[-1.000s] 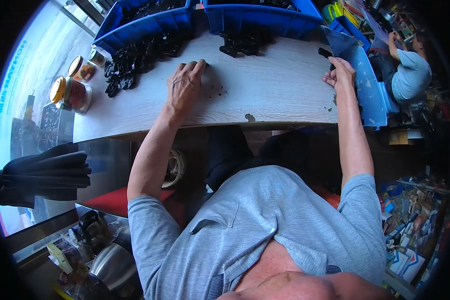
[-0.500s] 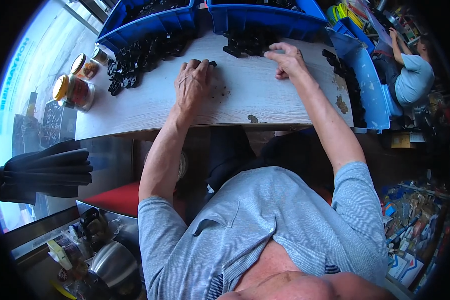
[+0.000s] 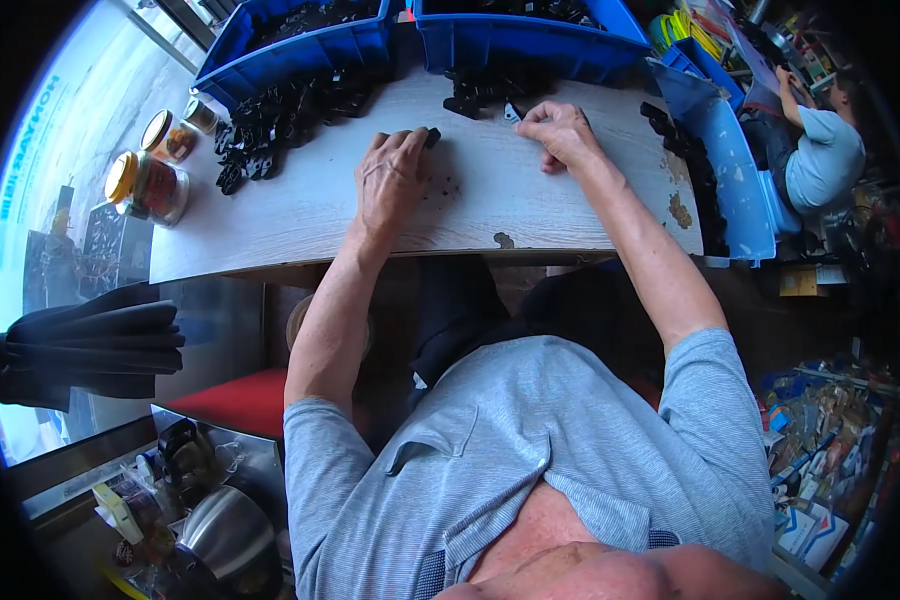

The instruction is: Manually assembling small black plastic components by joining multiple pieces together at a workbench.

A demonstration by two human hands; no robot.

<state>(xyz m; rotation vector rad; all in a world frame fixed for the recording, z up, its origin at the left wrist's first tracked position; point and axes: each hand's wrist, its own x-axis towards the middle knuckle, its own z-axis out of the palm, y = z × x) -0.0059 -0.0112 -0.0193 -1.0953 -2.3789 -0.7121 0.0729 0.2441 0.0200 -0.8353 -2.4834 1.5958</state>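
Note:
Above the middle of the white tabletop (image 3: 300, 215), my left hand (image 3: 388, 175) is closed on a small black part (image 3: 432, 137), one end of which sticks out past the fingertips. My right hand (image 3: 562, 135) pinches another small part (image 3: 512, 112), dark with a bright, shiny face, between thumb and forefinger. This part is just on the near side of a heap of black parts (image 3: 485, 92). A larger heap of black parts (image 3: 270, 135) lies to the left of my left hand. The exact shape of both held pieces is too small to make out.
Two blue bins (image 3: 300, 48) of black parts stand along the far edge. A pale blue bin (image 3: 740, 175) and more black parts (image 3: 695, 155) are at the right. Lidded jars (image 3: 150, 185) stand at the left edge. A person (image 3: 825, 150) sits far right.
My right hand has drawn back from the middle heap, toward me and slightly left, and a shiny-faced part now shows in its fingers. My left hand has shifted slightly right.

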